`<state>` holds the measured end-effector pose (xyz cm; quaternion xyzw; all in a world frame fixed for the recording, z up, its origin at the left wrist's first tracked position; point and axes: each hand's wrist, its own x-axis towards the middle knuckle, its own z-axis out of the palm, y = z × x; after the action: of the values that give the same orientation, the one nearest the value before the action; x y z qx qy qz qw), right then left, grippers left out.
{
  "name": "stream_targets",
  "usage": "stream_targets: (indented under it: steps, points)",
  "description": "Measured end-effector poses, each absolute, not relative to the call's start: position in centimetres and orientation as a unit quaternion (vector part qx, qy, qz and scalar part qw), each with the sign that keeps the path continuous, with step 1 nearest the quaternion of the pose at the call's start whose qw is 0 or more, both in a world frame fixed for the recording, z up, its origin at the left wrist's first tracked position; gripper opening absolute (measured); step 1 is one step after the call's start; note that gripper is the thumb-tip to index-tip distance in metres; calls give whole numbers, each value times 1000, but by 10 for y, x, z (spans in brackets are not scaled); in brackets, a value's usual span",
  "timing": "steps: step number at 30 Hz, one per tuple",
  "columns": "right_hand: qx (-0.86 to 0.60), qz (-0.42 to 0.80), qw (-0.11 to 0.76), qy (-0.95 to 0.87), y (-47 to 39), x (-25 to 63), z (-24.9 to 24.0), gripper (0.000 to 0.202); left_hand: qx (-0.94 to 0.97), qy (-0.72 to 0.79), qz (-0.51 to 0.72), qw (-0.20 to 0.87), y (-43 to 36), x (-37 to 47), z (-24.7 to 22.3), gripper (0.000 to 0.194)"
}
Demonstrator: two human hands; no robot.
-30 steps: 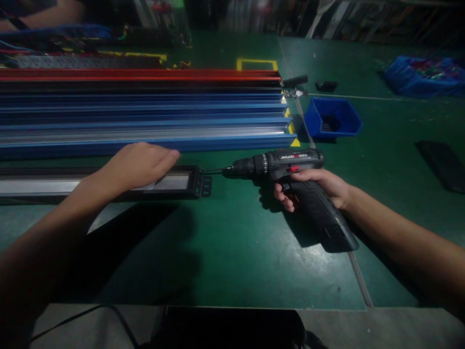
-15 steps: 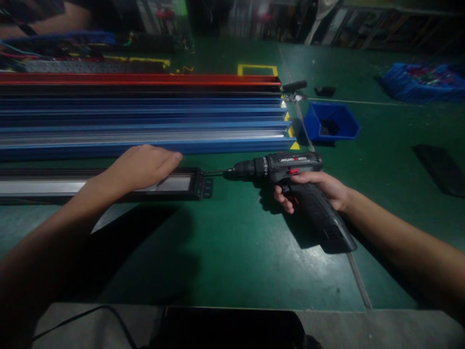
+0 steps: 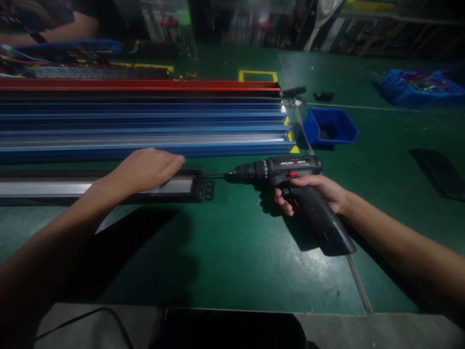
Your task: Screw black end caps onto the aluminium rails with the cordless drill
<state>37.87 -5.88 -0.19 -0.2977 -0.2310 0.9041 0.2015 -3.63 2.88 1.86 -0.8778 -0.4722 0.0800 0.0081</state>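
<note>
My right hand (image 3: pixel 319 194) is closed round the handle of a black cordless drill (image 3: pixel 296 167) with a red switch, its index finger by the trigger. From the chuck a long thin bit (image 3: pixel 220 174) points left and meets the end cap (image 3: pixel 200 186) of a long black aluminium profile (image 3: pixel 174 187). A small slotted bracket (image 3: pixel 209 190) juts from that end. Across the profile lies my left hand (image 3: pixel 145 169), gripping it from above near the capped end; its fingertips are mostly hidden on the far side.
Behind lie several blue channel profiles (image 3: pixel 218 147) and a red one (image 3: pixel 181 84). A blue bin (image 3: pixel 330 126) with dark parts stands beyond the drill. Further right are another blue container (image 3: pixel 417 92) and a black flat object (image 3: pixel 438 174). A co-worker's arm (image 3: pixel 69 31) shows at upper left.
The view has tilted slightly, so the scene sits a little lower. Both hands, the drill and the profile keep the same positions relative to each other.
</note>
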Motion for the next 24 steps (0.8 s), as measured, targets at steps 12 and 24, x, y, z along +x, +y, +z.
stream_targets:
  steps: [12,24]
  points:
    - [-302,900,203,-239,-59,379,-5,30,-878,-476,58,-5,29,-38,18,72]
    - [-290,907,202,-230,-59,378,-3,32,-879,-474,44,-22,30,-39,16,71]
